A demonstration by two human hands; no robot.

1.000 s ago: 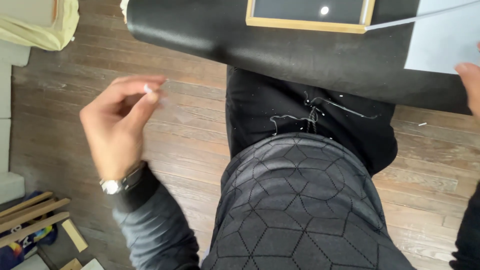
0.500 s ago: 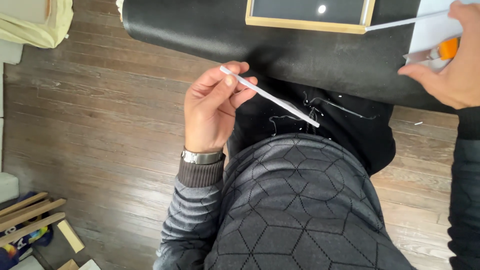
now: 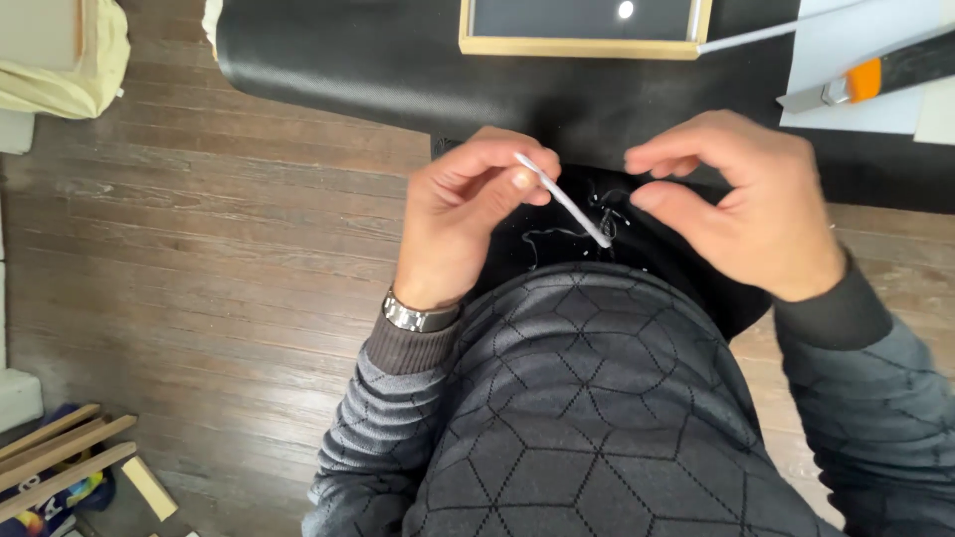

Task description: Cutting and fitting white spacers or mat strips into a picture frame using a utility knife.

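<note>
My left hand (image 3: 466,214) pinches a thin white strip (image 3: 567,202) between thumb and fingers, in front of my chest and just below the black table edge. The strip slants down to the right. My right hand (image 3: 741,204) hovers close to the strip's lower end with its thumb and forefinger curled near each other, holding nothing. A steel watch (image 3: 418,316) is on my left wrist. An orange and black utility knife (image 3: 875,75) lies on a white sheet (image 3: 846,99) at the table's right.
A wood-framed dark panel (image 3: 582,25) lies at the top of the black tabletop (image 3: 378,60). Wooden floor lies to the left, with a pale yellow cushion (image 3: 65,55) at top left and wooden slats (image 3: 60,462) at bottom left.
My right hand left the utility knife on the white sheet and came down beside the strip. My left hand, empty and off to the left a second ago, now holds the strip near centre.
</note>
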